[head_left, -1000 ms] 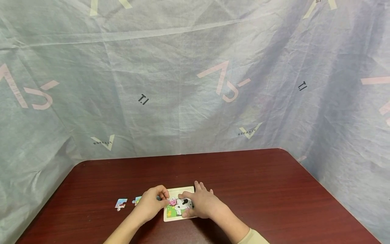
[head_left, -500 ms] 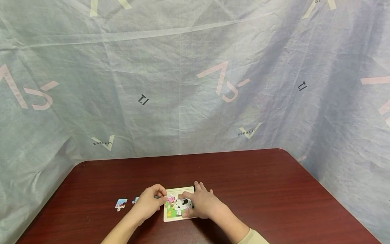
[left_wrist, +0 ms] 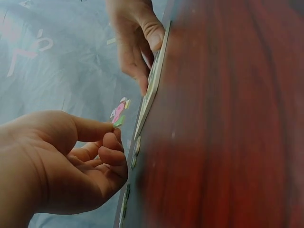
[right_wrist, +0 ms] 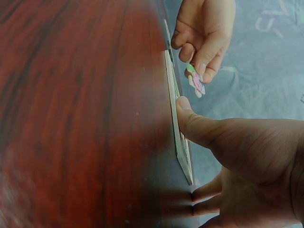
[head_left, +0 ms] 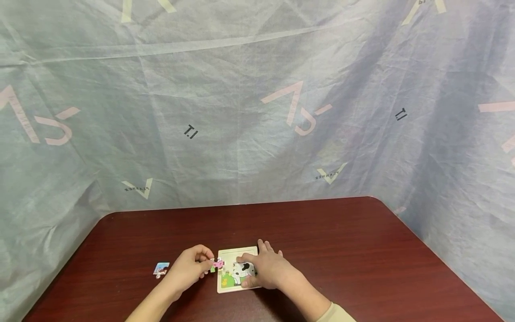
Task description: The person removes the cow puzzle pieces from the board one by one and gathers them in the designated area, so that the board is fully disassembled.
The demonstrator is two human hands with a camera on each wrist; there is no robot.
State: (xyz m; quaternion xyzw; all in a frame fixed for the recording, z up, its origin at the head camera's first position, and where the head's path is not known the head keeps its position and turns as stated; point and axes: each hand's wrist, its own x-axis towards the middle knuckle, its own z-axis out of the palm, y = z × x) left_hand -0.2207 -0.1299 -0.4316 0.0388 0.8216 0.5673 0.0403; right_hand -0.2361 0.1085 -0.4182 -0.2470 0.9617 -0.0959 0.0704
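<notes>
My left hand pinches a pink-and-green jigsaw piece between thumb and fingertips, at the left edge of a small wooden puzzle tray. In the left wrist view this piece appears raised clear of the tray. On the tray's right part rests my right hand, thumb and index pressing while other fingers reach past the edge. A cow picture lies in the tray, partly covered by that hand. The right wrist view shows its thumb against the tray.
A loose blue-and-white jigsaw piece lies left of my left hand on the dark red table. Thin edges of loose pieces show beside the tray in the left wrist view. A grey printed cloth hangs behind the table.
My left hand has drawn the pink piece leftward, from over the cow picture's left side to the tray's left edge. The right hand keeps its place on the tray.
</notes>
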